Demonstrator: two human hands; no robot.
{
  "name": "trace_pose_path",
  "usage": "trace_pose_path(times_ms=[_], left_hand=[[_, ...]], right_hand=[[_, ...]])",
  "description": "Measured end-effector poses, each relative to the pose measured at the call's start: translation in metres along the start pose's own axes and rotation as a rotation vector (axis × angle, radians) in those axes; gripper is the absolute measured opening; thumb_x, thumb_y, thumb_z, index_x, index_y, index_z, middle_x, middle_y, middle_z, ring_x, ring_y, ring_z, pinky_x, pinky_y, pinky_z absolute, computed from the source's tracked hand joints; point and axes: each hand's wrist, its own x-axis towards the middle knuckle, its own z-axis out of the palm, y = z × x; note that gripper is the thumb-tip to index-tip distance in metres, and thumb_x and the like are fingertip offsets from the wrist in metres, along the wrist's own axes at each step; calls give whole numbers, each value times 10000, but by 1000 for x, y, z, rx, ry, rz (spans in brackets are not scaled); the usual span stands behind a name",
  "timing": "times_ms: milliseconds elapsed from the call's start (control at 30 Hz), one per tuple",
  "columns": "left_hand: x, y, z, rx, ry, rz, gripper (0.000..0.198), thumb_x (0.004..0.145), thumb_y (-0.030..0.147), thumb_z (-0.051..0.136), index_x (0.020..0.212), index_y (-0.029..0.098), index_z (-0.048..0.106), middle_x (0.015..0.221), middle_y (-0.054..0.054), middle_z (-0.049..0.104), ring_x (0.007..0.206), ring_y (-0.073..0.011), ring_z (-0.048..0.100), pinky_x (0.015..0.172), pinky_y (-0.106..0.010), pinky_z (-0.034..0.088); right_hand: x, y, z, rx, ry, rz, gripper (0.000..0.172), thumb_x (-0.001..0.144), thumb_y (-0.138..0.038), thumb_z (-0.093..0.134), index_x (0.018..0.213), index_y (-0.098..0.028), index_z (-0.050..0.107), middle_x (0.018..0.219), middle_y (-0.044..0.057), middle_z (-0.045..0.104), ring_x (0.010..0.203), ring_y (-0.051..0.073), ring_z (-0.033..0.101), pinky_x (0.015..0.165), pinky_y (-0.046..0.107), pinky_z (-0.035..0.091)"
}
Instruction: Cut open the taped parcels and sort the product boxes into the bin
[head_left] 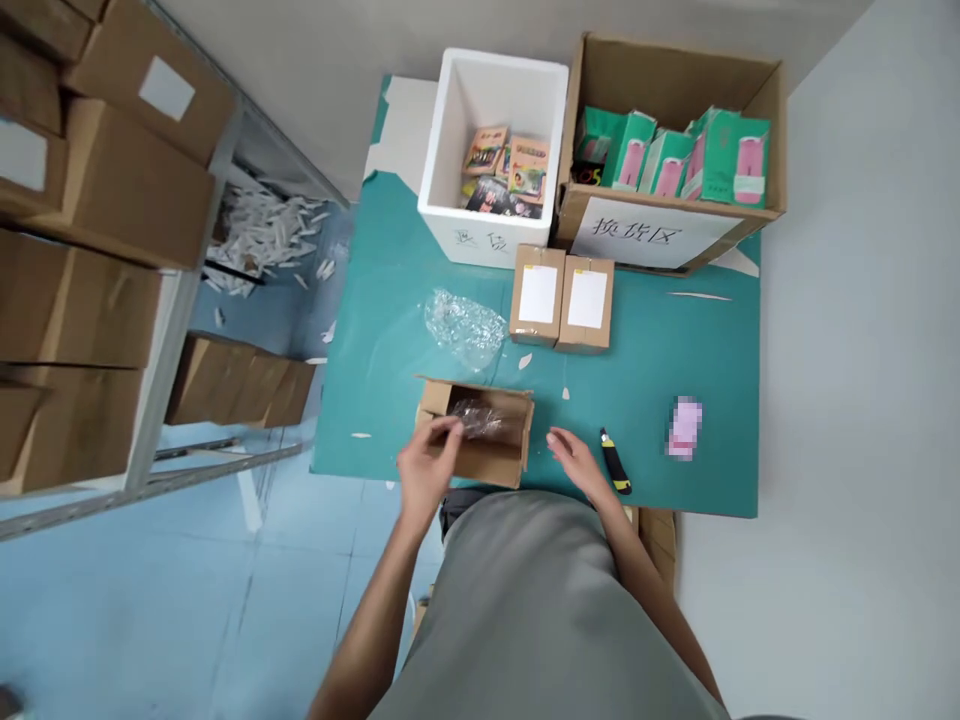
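Note:
An opened cardboard box (487,465) lies near the table's front edge with its flaps apart. Inside it, some crinkled clear plastic wrap (480,418) shows. My left hand (429,462) is over the box's left side, thumb and fingers pinched at the edge of that wrap. To the right of the box, my right hand (576,462) hovers with its fingers apart and nothing in it. Close to that hand is a black and yellow utility knife (615,462). Beyond the box rests a loose piece of bubble wrap (466,328).
Two small labelled cartons (537,295) stand side by side mid-table. Behind them are a white foam box (487,238) with small packets and a large carton (675,245) with green boxes. A blurred pink item (684,428) lies right. Shelves of cartons (135,180) stand left.

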Motion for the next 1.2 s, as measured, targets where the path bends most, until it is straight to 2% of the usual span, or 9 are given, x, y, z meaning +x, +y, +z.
trace_pose_path(times_ms=[100, 233, 400, 500, 633, 767, 933, 1067, 1200], left_hand=[[16, -33, -28, 154, 135, 36, 511, 987, 572, 778, 1346, 209, 745, 1406, -164, 783, 1355, -344, 737, 1209, -538, 590], [32, -63, -45, 181, 10, -126, 592, 923, 478, 812, 1424, 188, 692, 1535, -222, 705, 1359, -385, 740, 1127, -569, 650], [20, -51, -43, 109, 1, 70, 335, 1047, 459, 674, 1267, 221, 759, 1403, -150, 783, 1330, -315, 755, 1140, -499, 654], [18, -33, -19, -22, -309, 90, 334, 1077, 397, 627, 1315, 216, 776, 1359, -142, 823, 1224, -303, 812, 1128, -493, 663], [29, -24, 26, 229, -745, 155, 470, 1008, 200, 641, 1465, 154, 735, 1586, -218, 716, 1525, -397, 666, 1341, -580, 493], [37, -35, 36, 462, -675, 165, 665, 966, 108, 622, 1627, 51, 577, 1820, -306, 429, 1740, -463, 375, 1420, -656, 339], [40, -61, -14, 442, -552, 208, 726, 1011, 111, 538, 1733, 98, 464, 1894, -261, 300, 1767, -425, 336, 1447, -628, 306], [55, -76, -49, 403, -472, 213, 762, 1011, 124, 532, 1764, 122, 411, 1876, -240, 352, 1757, -379, 369, 1441, -596, 343], [72, -74, -49, 477, -512, 292, 711, 982, 128, 593, 1691, 150, 539, 1769, -224, 517, 1681, -399, 478, 1415, -602, 388]], right_hand=[[-10, -3, 17, -81, -60, -22, 807, 941, -856, 732, 1433, -218, 775, 1517, 198, 783, 1293, 362, 815, 1157, 541, 636], [-10, -21, 31, -206, -1, -56, 789, 988, -807, 727, 1511, -216, 730, 1570, 206, 749, 1286, 361, 819, 1152, 538, 636], [-27, -41, 43, -320, 187, -190, 767, 1050, -717, 668, 1615, -199, 647, 1603, 218, 705, 1366, 385, 765, 1134, 557, 644], [-38, -51, 53, -406, 260, -278, 682, 1091, -603, 615, 1646, -208, 619, 1645, 209, 654, 1435, 374, 709, 1145, 548, 644], [-42, -58, 69, -545, 314, -320, 583, 1098, -363, 536, 1650, -188, 609, 1725, 208, 565, 1585, 369, 578, 1284, 583, 545], [-39, -56, 73, -616, 327, -331, 601, 1078, -198, 438, 1656, -152, 599, 1728, 225, 548, 1606, 350, 553, 1345, 576, 477], [-37, -47, 70, -601, 349, -318, 695, 1054, -171, 431, 1747, -164, 490, 1723, 216, 548, 1575, 343, 576, 1319, 575, 501], [-37, -51, 75, -702, 381, -304, 710, 1078, -142, 416, 1784, -198, 471, 1756, 234, 493, 1590, 397, 518, 1301, 645, 482], [-43, -62, 87, -858, 398, -273, 669, 1097, -101, 420, 1733, -234, 578, 1471, 248, 665, 1407, 427, 599, 1213, 685, 525]])
